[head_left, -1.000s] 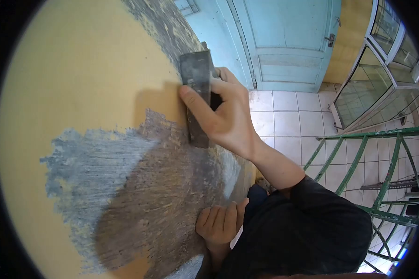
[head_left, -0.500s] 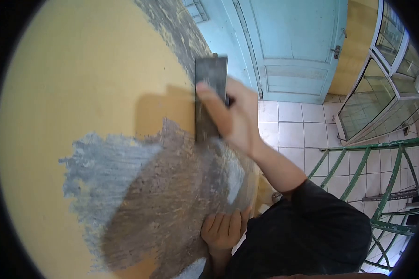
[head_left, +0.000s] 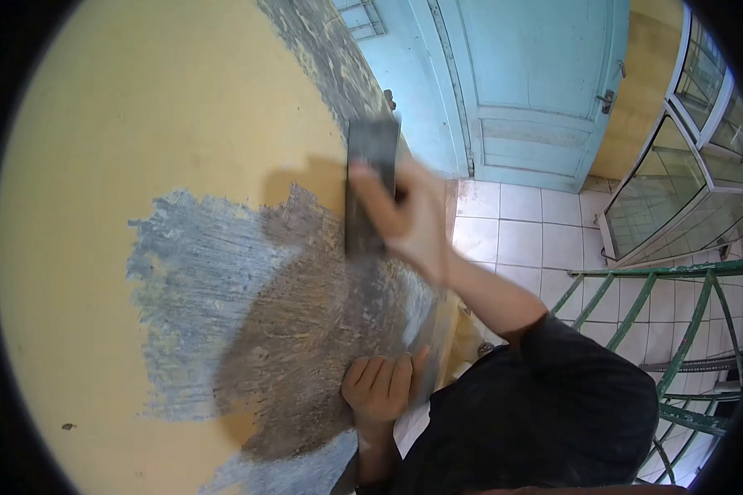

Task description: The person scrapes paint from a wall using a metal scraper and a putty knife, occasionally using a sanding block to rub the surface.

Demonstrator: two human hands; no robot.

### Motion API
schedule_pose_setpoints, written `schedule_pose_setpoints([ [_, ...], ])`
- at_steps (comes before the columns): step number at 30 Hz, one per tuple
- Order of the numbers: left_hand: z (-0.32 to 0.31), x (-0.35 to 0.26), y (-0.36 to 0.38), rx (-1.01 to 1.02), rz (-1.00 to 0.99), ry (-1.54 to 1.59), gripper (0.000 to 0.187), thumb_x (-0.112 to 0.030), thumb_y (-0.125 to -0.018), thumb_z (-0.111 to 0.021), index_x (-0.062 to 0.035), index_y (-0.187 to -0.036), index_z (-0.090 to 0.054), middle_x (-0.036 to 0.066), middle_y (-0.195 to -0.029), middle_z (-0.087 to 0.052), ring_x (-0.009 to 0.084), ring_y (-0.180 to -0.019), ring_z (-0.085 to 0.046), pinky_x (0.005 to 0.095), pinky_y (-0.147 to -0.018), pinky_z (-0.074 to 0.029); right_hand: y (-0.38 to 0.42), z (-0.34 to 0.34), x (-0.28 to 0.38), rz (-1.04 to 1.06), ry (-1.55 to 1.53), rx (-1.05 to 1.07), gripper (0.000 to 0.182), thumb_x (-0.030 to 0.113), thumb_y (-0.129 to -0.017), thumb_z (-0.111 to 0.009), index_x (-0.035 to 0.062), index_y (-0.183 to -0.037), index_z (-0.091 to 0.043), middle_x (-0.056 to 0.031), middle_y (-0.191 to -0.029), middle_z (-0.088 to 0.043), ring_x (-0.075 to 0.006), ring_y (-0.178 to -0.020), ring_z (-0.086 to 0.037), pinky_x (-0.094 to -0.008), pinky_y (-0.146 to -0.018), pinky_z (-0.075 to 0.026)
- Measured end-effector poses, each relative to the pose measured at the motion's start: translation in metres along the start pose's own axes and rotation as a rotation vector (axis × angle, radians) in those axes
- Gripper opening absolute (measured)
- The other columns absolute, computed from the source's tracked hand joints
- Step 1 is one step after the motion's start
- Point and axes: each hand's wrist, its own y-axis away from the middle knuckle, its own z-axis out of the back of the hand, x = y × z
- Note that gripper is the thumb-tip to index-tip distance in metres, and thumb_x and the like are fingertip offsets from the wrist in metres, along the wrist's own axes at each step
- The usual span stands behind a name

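Note:
My right hand (head_left: 413,214) is closed around a flat, dark rectangular putty scraper (head_left: 371,148); the thumb lies along its face. The scraper is held against the yellow wall (head_left: 149,124) near its right-hand edge, and motion blurs it slightly. Streaky grey putty (head_left: 198,280) covers a rough-edged patch of wall to the lower left, partly under a brown-looking shadow. Lower down, my left hand (head_left: 380,388) has its fingers curled against the coated surface near the edge. What those fingers hold, if anything, is hidden.
A pale blue door (head_left: 537,99) stands beyond the wall's edge, over a white tiled floor (head_left: 512,214). Green metal rails (head_left: 627,305) run along the right side. A glass-paned metal frame (head_left: 660,190) stands at the upper right.
The view has shifted a little, so the wall patch appears further right and higher. My right hand with the scraper sits slightly lower in view. The left hand keeps its place on the wall.

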Motion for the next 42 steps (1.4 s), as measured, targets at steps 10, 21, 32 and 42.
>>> schedule_pose_setpoints([
  [10, 0.022, -0.010, 0.011, -0.071, 0.038, -0.044, 0.031, -0.018, -0.093, -0.077, -0.0100, -0.069, -0.059, 0.002, -0.059, -0.055, 0.0205, -0.052, -0.056, 0.0331, -0.051, -0.039, -0.037, -0.006, -0.011, 0.231, -0.073, -0.177, 0.018, 0.014, -0.090, -0.076, -0.0024, -0.082, -0.073, -0.0184, -0.078, -0.069, -0.0294, -0.069, -0.069, -0.0354, -0.058, -0.051],
  [21, 0.082, -0.026, 0.057, -0.391, 0.131, -0.397, 0.038, -0.025, -0.103, -0.056, -0.0043, -0.071, -0.059, 0.002, -0.054, -0.053, 0.0178, -0.046, -0.052, 0.0324, -0.050, -0.036, -0.052, 0.001, -0.018, 0.195, 0.013, -0.202, 0.021, 0.018, -0.095, -0.071, -0.0006, -0.084, -0.072, -0.0150, -0.076, -0.067, -0.0202, -0.056, -0.055, -0.0334, -0.058, -0.047],
  [32, 0.074, -0.026, 0.041, -0.443, 0.199, -0.596, 0.040, -0.021, -0.102, -0.056, -0.0045, -0.065, -0.058, 0.005, -0.052, -0.053, 0.0223, -0.043, -0.050, 0.0355, -0.048, -0.035, -0.042, 0.002, -0.010, 0.264, -0.037, -0.187, 0.017, 0.014, -0.090, -0.073, 0.0011, -0.079, -0.071, -0.0183, -0.081, -0.067, -0.0313, -0.060, -0.063, -0.0401, -0.056, -0.049],
  [42, 0.071, -0.021, 0.052, -0.420, 0.205, -0.610, 0.040, -0.019, -0.103, -0.054, -0.0033, -0.067, -0.059, 0.005, -0.052, -0.051, 0.0218, -0.044, -0.050, 0.0343, -0.049, -0.033, -0.047, -0.008, -0.031, 0.251, -0.138, -0.200, 0.021, 0.019, -0.097, -0.069, 0.0012, -0.086, -0.075, -0.0110, -0.072, -0.066, -0.0172, -0.059, -0.058, -0.0344, -0.054, -0.045],
])
